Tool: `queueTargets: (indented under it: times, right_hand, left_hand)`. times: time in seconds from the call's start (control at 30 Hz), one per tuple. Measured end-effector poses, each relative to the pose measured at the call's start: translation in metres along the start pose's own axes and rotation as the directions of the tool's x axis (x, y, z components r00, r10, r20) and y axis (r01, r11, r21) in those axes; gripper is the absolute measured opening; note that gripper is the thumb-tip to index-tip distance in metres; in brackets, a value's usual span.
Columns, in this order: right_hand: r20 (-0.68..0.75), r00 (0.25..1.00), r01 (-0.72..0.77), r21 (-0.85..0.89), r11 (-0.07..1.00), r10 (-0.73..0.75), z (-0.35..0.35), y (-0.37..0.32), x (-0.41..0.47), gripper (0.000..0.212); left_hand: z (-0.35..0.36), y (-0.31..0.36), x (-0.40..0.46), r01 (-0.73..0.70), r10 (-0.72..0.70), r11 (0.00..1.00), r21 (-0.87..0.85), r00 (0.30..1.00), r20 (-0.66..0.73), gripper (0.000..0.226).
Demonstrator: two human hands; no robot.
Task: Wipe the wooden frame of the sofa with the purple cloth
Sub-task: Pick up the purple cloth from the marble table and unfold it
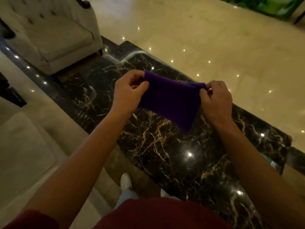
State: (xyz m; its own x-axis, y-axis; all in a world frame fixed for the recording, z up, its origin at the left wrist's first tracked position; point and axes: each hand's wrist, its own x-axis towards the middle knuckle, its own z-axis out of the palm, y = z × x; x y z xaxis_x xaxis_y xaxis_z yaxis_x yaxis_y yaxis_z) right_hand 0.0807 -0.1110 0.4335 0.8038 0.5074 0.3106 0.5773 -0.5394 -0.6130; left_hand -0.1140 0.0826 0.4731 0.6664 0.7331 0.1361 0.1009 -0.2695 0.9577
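Both hands (130, 90) pinch purple cloth (170, 100).

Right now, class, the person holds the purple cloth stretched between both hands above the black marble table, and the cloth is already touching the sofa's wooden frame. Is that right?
Not quite. The purple cloth is held up between the left hand and right hand above the black marble table, but it touches no sofa frame; the sofa stands apart at upper left. The head view shows this.

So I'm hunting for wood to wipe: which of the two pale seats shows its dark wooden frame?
The tufted armchair at upper left: dark wood edges its backrest top. The pale seat at lower left shows only cushion.
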Motion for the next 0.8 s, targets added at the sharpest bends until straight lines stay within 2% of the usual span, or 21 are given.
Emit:
queueTargets:
  times: [0.1,0.17,0.2,0.27,0.33,0.37,0.43,0.53,0.63,0.7,0.73,0.8]
  right_hand:
    - [0.062,0.997,0.028,0.224,0.974,-0.043,-0.018,-0.016,0.008,0.012]
    - [0.078,0.991,0.062,0.427,0.902,-0.105,-0.034,-0.026,0.013,0.007]
    - [0.085,0.989,0.054,0.555,0.83,-0.122,-0.042,-0.031,0.017,0.007]
    - [0.106,0.99,-0.031,0.809,0.586,-0.094,-0.055,-0.042,0.029,0.013]
    - [0.157,0.987,-0.14,0.928,0.345,-0.02,-0.056,-0.053,0.043,0.016]
    - [0.169,0.986,-0.165,0.942,0.291,0.011,-0.051,-0.058,0.049,0.014]
    - [0.217,0.975,-0.22,0.919,0.326,0.047,-0.032,-0.065,0.051,0.012]
    - [0.45,0.893,-0.415,0.802,0.43,0.023,0.008,-0.067,0.028,0.012]
    - [0.64,0.767,-0.562,0.708,0.428,-0.051,0.046,-0.066,-0.008,0.026]
    - [0.753,0.645,-0.671,0.639,0.376,-0.13,0.067,-0.074,-0.03,0.039]
    - [0.79,0.584,-0.698,0.606,0.381,-0.186,0.076,-0.081,-0.039,0.045]
    - [0.825,0.484,-0.673,0.564,0.478,-0.29,0.092,-0.096,-0.053,0.047]
  left_hand:
    - [-0.003,0.019,-0.013,-0.017,0.007,0.996,-0.084,0.992,-0.127,0.029]
    - [-0.008,0.031,-0.021,-0.04,0.013,0.99,-0.134,0.98,-0.197,0.03]
    - [-0.011,0.035,-0.024,-0.054,0.016,0.985,-0.163,0.974,-0.224,0.029]
    - [-0.017,0.043,-0.03,-0.094,0.032,0.97,-0.222,0.964,-0.265,0.028]
    - [-0.02,0.052,-0.035,-0.141,0.055,0.945,-0.294,0.958,-0.283,0.03]
    - [-0.02,0.056,-0.038,-0.16,0.065,0.934,-0.321,0.956,-0.285,0.032]
    - [-0.021,0.064,-0.044,-0.173,0.071,0.924,-0.342,0.954,-0.292,0.04]
    - [-0.023,0.069,-0.056,-0.151,0.038,0.92,-0.362,0.953,-0.301,0.043]
    - [-0.031,0.071,-0.068,-0.122,0.015,0.934,-0.336,0.953,-0.303,0.038]
    - [-0.041,0.067,-0.076,-0.108,0.021,0.957,-0.27,0.952,-0.305,0.037]
    - [-0.047,0.064,-0.081,-0.096,0.021,0.966,-0.242,0.955,-0.296,0.037]
    - [-0.064,0.059,-0.091,-0.064,0.011,0.979,-0.194,0.965,-0.262,0.037]
